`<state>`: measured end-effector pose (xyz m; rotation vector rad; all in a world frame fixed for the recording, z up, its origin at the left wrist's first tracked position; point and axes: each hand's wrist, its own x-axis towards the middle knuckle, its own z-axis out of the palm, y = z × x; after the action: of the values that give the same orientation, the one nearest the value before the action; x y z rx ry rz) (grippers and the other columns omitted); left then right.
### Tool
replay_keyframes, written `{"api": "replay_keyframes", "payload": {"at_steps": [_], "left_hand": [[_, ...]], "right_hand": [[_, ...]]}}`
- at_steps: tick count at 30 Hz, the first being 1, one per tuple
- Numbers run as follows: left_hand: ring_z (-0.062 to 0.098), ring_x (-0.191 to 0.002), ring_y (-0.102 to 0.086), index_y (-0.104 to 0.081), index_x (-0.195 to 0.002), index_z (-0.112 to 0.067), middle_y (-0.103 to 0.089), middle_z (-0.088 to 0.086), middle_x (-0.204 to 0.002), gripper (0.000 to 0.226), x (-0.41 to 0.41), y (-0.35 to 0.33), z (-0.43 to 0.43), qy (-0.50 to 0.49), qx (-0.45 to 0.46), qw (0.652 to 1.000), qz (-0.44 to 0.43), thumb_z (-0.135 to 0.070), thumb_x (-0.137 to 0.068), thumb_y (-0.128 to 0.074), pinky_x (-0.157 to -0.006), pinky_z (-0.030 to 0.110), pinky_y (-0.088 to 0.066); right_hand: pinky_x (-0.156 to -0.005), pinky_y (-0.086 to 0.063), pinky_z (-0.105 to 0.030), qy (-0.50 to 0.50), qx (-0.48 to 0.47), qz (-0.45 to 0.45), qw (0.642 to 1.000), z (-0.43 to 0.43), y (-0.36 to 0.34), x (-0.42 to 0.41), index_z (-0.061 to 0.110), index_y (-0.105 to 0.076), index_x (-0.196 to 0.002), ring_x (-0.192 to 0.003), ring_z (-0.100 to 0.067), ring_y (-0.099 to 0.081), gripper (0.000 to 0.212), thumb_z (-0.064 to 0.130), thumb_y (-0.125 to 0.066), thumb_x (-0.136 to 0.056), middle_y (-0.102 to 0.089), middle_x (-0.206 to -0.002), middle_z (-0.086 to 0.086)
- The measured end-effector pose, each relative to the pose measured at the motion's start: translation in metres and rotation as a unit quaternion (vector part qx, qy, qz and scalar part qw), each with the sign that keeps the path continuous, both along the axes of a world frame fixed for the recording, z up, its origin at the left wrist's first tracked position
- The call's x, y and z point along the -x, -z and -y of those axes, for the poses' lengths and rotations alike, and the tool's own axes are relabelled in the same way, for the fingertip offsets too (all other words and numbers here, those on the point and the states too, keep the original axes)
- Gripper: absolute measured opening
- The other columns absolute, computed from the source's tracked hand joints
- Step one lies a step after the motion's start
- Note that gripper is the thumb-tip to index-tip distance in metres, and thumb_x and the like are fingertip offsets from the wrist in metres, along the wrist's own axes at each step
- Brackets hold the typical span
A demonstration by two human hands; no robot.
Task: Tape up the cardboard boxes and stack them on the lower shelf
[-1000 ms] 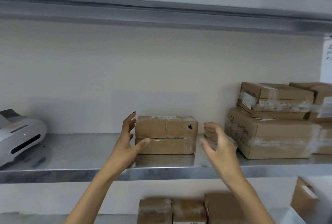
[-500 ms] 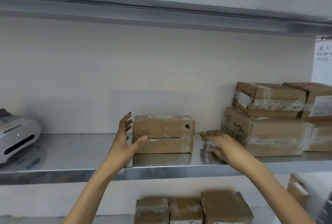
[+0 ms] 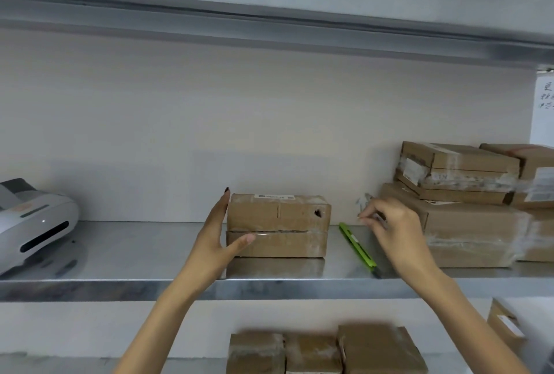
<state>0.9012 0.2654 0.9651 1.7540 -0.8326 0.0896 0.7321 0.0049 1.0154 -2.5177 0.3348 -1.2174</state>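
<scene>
A small brown cardboard box [image 3: 278, 223] with a seam across its front stands on the middle of the steel shelf [image 3: 120, 289]. My left hand [image 3: 215, 241] rests flat against the box's left side, fingers straight and thumb on the front face. My right hand [image 3: 392, 229] hovers to the right of the box with its fingertips pinched on what looks like a clear piece of tape [image 3: 366, 198], which is blurry. A green utility knife [image 3: 358, 246] lies on the shelf between the box and my right hand.
Taped boxes [image 3: 467, 232] are stacked at the shelf's right end. A white label printer [image 3: 33, 223] sits at the left. Three boxes [image 3: 314, 349] stand side by side on the level below, another box [image 3: 506, 325] at lower right. An upper shelf [image 3: 269, 13] hangs overhead.
My right hand went down to the shelf, left the green knife there and lifted up again to the right. My left hand stayed against the box.
</scene>
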Motion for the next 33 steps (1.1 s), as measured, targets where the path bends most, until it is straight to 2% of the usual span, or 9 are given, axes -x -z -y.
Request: {"api": "replay_keyframes", "payload": {"at_steps": [2,6,8,12,16,20,24,29,33], "left_hand": [[0.005,-0.143,-0.025,-0.004,-0.135,-0.071,-0.016,-0.026,-0.156,0.092,0.001,-0.002,0.001,-0.011,0.003,1.0,0.002,-0.063,-0.068,-0.066,-0.116,0.035,-0.029],[0.011,-0.141,-0.026,-0.007,-0.131,-0.075,-0.017,-0.034,-0.146,0.088,0.004,-0.007,0.003,-0.041,0.023,0.999,0.007,-0.062,-0.067,-0.066,-0.113,0.04,-0.032],[0.002,-0.138,-0.024,-0.014,-0.137,-0.067,-0.017,-0.036,-0.145,0.086,0.006,-0.011,0.004,-0.048,0.022,0.998,0.03,-0.062,-0.068,-0.065,-0.112,0.033,-0.029],[-0.003,-0.142,-0.016,-0.029,-0.146,-0.044,-0.024,-0.022,-0.154,0.079,0.012,-0.028,0.009,-0.068,0.015,0.994,0.088,-0.054,-0.076,-0.064,-0.112,0.021,-0.018],[0.002,-0.138,-0.028,-0.06,-0.126,-0.032,-0.047,-0.015,-0.138,0.049,0.034,-0.057,0.019,-0.07,0.061,0.981,0.172,-0.045,-0.08,-0.065,-0.109,0.017,-0.026],[0.004,-0.121,-0.049,-0.072,-0.105,-0.026,-0.063,-0.011,-0.115,0.029,0.069,-0.078,0.04,0.024,0.043,0.966,0.254,-0.04,-0.079,-0.07,-0.1,0.015,-0.036],[0.003,-0.099,-0.061,-0.075,-0.088,-0.023,-0.07,-0.015,-0.092,0.016,0.087,-0.083,0.055,0.07,0.044,0.972,0.219,-0.032,-0.077,-0.078,-0.085,0.015,-0.044],[0.002,-0.078,-0.068,-0.074,-0.077,-0.021,-0.072,-0.015,-0.078,0.005,0.09,-0.085,0.062,0.08,0.065,0.986,0.129,-0.018,-0.077,-0.078,-0.072,0.021,-0.053],[-0.001,-0.07,-0.065,-0.071,-0.072,-0.021,-0.07,-0.016,-0.072,0.012,0.087,-0.091,0.066,0.045,0.063,0.988,0.133,-0.014,-0.081,-0.074,-0.063,0.011,-0.046]], "right_hand": [[-0.072,-0.038,-0.002,-0.013,-0.001,0.048,0.999,-0.01,-0.009,0.005,0.008,-0.067,-0.073,-0.076,-0.011,-0.058,0.015,-0.004,-0.074,-0.075,-0.064,-0.081,-0.002],[-0.068,-0.044,-0.01,-0.04,-0.051,0.082,0.994,-0.028,-0.018,0.013,0.015,-0.068,-0.075,-0.075,-0.005,-0.06,0.011,0.009,-0.076,-0.078,-0.064,-0.081,0.004],[-0.065,-0.047,-0.01,-0.064,-0.088,0.085,0.99,-0.036,-0.018,0.014,0.014,-0.069,-0.077,-0.071,-0.006,-0.062,0.008,0.009,-0.075,-0.079,-0.065,-0.083,0.003],[-0.056,-0.047,-0.008,-0.114,-0.19,0.095,0.97,-0.047,-0.014,0.012,0.015,-0.07,-0.079,-0.057,-0.006,-0.065,0.008,0.008,-0.073,-0.082,-0.067,-0.086,0.002],[-0.052,-0.05,-0.014,-0.143,-0.231,0.103,0.957,-0.058,-0.014,0.01,0.015,-0.069,-0.078,-0.053,-0.014,-0.067,0.007,0.01,-0.074,-0.081,-0.068,-0.083,0.005],[-0.053,-0.056,-0.026,-0.186,-0.271,0.1,0.939,-0.074,-0.014,0.013,0.017,-0.07,-0.081,-0.054,-0.018,-0.069,0.005,0.016,-0.075,-0.08,-0.071,-0.08,0.008],[-0.056,-0.057,-0.026,-0.201,-0.292,0.11,0.929,-0.084,-0.016,0.016,0.018,-0.069,-0.082,-0.057,-0.017,-0.071,0.008,0.022,-0.074,-0.078,-0.072,-0.076,0.005],[-0.056,-0.053,-0.021,-0.227,-0.354,0.121,0.899,-0.085,-0.013,0.014,0.01,-0.067,-0.086,-0.056,-0.016,-0.068,0.002,0.01,-0.069,-0.085,-0.069,-0.072,-0.002],[-0.066,-0.054,-0.021,-0.28,-0.383,0.085,0.876,-0.086,-0.007,0.018,0.018,-0.06,-0.111,-0.069,-0.02,-0.071,0.025,0.013,-0.067,-0.087,-0.069,-0.095,-0.003]]}}
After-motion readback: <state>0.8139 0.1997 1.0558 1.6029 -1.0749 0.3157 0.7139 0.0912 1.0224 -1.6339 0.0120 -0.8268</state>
